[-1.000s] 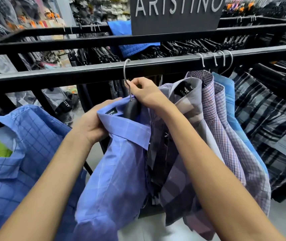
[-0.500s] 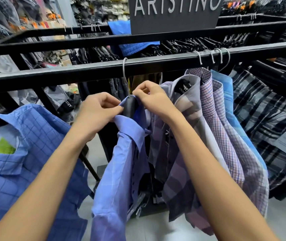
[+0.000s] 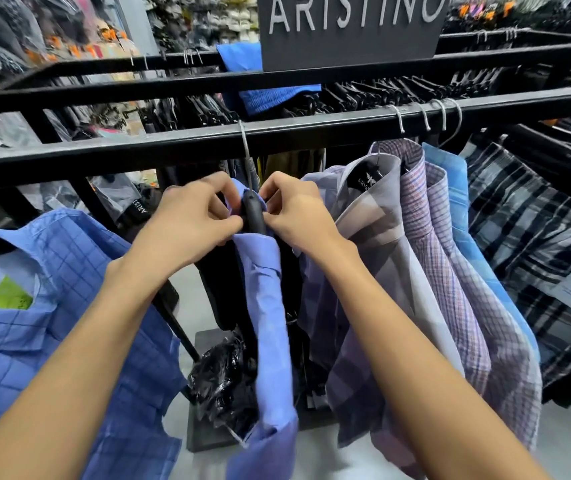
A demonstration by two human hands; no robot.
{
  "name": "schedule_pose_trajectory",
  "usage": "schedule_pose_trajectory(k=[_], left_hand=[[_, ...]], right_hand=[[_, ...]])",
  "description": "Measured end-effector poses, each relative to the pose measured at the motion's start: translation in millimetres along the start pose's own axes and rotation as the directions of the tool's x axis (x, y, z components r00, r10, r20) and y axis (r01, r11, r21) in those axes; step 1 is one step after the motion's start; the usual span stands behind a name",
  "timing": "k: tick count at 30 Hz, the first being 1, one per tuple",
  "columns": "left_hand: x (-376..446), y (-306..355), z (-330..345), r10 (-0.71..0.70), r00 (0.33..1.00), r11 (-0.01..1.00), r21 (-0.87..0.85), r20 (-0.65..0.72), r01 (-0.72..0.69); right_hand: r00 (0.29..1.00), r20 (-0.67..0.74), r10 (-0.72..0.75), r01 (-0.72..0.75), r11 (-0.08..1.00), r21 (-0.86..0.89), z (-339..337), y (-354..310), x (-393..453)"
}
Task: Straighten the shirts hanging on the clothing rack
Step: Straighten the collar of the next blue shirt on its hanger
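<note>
The scene was viewed from a single head-worn camera, aimed forward and down, close to the rail point(image 3: 277, 143) and the hanging shirts point(image 3: 426, 271).

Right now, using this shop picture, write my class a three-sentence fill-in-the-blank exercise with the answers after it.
1. Both hands pinch the collar of the ____ shirt at its black hanger.
2. The sign above the rail reads ____.
3. The green tag sits in the checked shirt by the ____ hand.

Answers: blue; ARISTINO; left
</note>
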State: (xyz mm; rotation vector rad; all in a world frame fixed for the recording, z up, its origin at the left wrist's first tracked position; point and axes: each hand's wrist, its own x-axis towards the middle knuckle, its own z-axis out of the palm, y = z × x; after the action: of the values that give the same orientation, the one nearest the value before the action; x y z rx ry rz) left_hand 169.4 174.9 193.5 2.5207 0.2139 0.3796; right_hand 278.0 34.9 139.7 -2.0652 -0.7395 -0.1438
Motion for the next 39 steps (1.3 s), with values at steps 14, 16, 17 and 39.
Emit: schedule_pose_trajectory(k=[14, 16, 17, 39], left_hand=[[3, 9, -5, -0.013, 0.992, 0.986, 0.167, 0.125, -0.008], [4, 9, -3, -0.011, 0.989, 0.986, 0.165, 0.144, -0.013], [5, 9, -2, -0.002, 0.988, 0.984, 0.177, 0.152, -0.025], [16, -29, -23, 0.515, 0.805, 0.849, -0.045, 0.295, -0.527]], right_hand=[[0.996, -0.022, -0.087, 0.085, 0.995, -0.058, -11, -7, 9], [0.996, -0.013, -0.088, 0.087, 0.994, -0.059, -12, -6, 9], [0.996, -0.009, -0.086, 0.086, 0.995, -0.052, -13, -6, 9], [0.997, 0.067, 0.039, -0.042, 0.998, 0.043, -43, -17, -26]])
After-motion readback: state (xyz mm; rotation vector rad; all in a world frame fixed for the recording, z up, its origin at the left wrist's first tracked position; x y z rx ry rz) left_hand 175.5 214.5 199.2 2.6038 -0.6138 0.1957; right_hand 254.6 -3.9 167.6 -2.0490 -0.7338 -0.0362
